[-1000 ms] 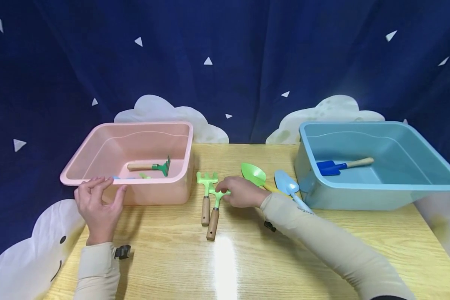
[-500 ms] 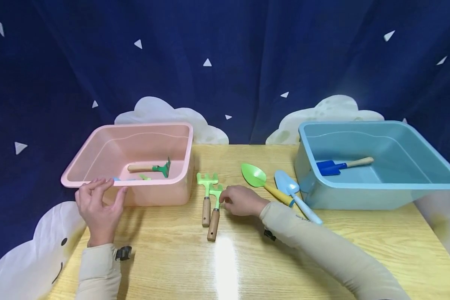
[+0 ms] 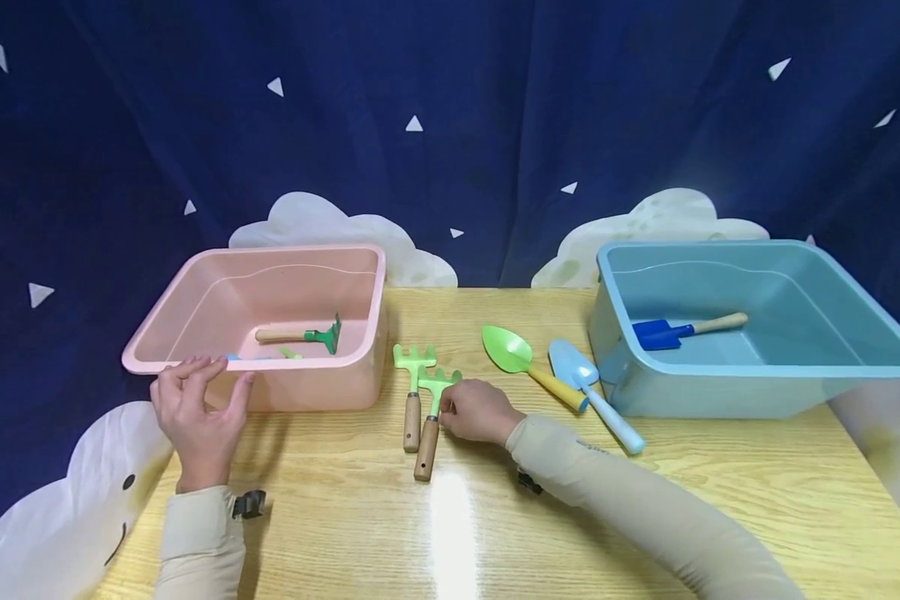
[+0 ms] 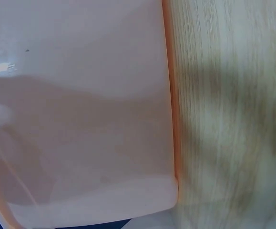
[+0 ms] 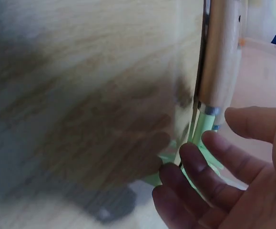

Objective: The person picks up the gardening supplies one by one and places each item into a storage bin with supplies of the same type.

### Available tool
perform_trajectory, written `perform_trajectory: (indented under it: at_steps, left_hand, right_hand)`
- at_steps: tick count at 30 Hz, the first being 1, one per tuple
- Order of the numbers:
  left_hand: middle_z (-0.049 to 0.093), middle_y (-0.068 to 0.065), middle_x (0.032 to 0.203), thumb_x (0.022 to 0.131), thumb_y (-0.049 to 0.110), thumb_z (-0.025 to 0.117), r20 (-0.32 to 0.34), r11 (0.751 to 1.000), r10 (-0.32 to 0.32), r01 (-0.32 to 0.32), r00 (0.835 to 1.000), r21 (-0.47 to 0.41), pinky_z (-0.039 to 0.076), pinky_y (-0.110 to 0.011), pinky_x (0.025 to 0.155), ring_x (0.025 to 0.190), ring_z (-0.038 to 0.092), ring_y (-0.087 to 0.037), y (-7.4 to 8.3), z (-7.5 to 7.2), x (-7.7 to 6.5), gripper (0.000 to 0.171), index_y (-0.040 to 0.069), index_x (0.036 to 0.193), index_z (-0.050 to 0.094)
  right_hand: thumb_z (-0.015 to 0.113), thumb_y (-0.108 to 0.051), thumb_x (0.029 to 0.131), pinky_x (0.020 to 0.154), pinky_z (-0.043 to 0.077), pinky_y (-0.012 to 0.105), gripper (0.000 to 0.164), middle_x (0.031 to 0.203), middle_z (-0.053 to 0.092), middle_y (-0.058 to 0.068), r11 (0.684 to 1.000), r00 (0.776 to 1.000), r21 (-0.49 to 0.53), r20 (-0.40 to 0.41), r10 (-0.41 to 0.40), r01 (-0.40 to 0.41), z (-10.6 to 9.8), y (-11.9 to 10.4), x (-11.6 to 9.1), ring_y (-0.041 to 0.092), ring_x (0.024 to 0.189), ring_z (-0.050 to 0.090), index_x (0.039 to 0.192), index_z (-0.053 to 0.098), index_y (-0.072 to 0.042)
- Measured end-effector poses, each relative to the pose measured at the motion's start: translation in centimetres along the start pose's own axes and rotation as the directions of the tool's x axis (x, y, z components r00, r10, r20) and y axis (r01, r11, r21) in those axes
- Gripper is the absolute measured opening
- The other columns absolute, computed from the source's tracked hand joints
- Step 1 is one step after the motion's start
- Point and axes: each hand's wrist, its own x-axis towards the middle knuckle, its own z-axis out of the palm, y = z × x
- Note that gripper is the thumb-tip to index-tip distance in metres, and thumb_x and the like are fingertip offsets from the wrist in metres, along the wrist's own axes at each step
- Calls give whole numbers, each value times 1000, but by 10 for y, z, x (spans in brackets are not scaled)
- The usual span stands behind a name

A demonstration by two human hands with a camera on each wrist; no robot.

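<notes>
Two green hand forks with wooden handles lie side by side mid-table: a left fork (image 3: 412, 400) and a right fork (image 3: 427, 446). My right hand (image 3: 478, 412) is at the neck of the right fork. In the right wrist view, its fingers (image 5: 214, 179) are loosely bent, with the thumb apart from them beside the green neck (image 5: 204, 126); firm contact cannot be made out. My left hand (image 3: 198, 421) rests at the front rim of a pink bin (image 3: 345, 379), fingers relaxed; the left wrist view shows mostly the bin's wall (image 4: 90, 133).
A green trowel (image 3: 508, 350) with a yellow handle and a light blue trowel (image 3: 607, 412) lie right of the forks. A blue bin (image 3: 720, 396) holds blue shovel-like tools (image 3: 660, 336). Inside the pink bin are a green rake (image 3: 318, 335) and partly hidden pieces.
My right hand has drawn back toward me and slightly left, from the right fork's head to its neck. The left hand and the tools stay in place.
</notes>
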Motion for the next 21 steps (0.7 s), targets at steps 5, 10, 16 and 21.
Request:
perform_trajectory:
  at_steps: [5,10,16,21]
  left_hand:
    - [61,-31,95,78,51,78,3,1000,0,0,1000,-3,31,-32,103,100,56,-50,1,0,0,59,-6,89,72]
    - [61,-31,95,79,52,78,2,1000,2,-2,1000,-2,31,-31,103,99,56,-50,1,0,0,59,-6,89,72]
    - [61,-31,94,79,53,77,0,1000,9,-9,1000,-2,29,-28,101,98,56,-49,2,1,0,61,-7,88,71]
    - [61,-31,94,79,53,77,-2,1000,6,-6,1000,-6,29,-29,102,99,56,-49,3,0,0,61,-7,88,71]
  right_hand:
    - [70,-39,88,52,41,28,22,68,63,-6,999,999,-10,-13,33,-33,6,-2,0,11,64,54,77,68,-19]
    - [69,-46,86,46,33,26,34,60,51,-7,1000,999,-11,-24,28,-28,12,-7,-2,10,58,44,72,65,-15]
    - [71,-58,79,48,39,28,47,79,61,-2,997,999,-65,-46,29,-32,19,-13,-9,12,67,52,89,66,-12]
    - [72,-59,79,56,46,31,54,100,64,4,996,999,-92,-46,-8,4,22,-18,-14,17,84,58,109,65,-15]
